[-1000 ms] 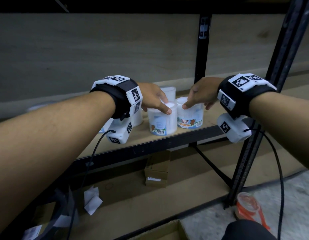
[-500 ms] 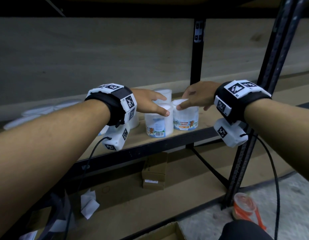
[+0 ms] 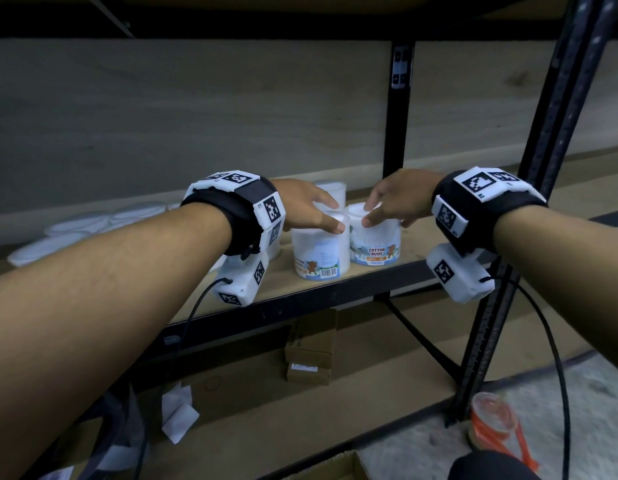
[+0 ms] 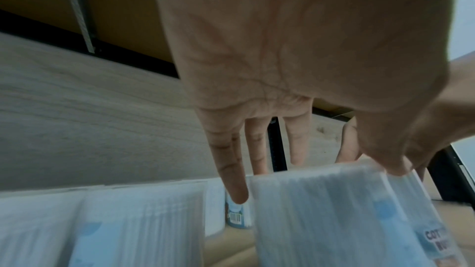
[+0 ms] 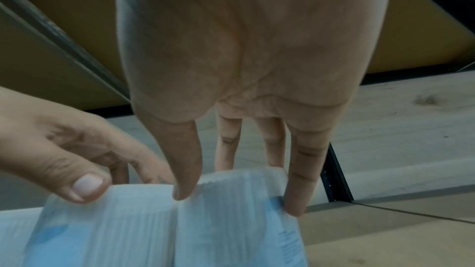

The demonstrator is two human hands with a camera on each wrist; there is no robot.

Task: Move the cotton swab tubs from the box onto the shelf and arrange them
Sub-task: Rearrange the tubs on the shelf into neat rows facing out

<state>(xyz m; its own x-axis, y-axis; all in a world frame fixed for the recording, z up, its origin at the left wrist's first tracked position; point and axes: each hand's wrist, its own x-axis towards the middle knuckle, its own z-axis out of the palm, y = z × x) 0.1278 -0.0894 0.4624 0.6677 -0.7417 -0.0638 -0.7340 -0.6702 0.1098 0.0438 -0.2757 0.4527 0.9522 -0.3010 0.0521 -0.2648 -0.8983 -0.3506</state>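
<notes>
A: Shelf [image 3: 335, 289], left to right. What's on it?

B: Far left, toward the back edge, flat white discs [image 3: 75, 225], too dim to identify. Next, a tub [image 3: 274, 245] mostly hidden behind your left wrist. Then two cotton swab tubs side by side, touching, near the front edge, and one more tub [image 3: 330, 192] just behind them.

A: Grips?

B: Your left hand [image 3: 305, 209] rests on top of the left tub [image 3: 318, 252]: fingers spread and fairly straight, thumb on the lid's front rim, not clasped. Your right hand [image 3: 399, 199] sits likewise on the right tub [image 3: 375, 242], fingers spread down over the lid edge.

A: Progress?

B: At least four tubs are up. You seem to be nudging this pair into line. The box [image 3: 335, 469] shows only a corner at the bottom edge; what's left inside, can't tell.
</notes>
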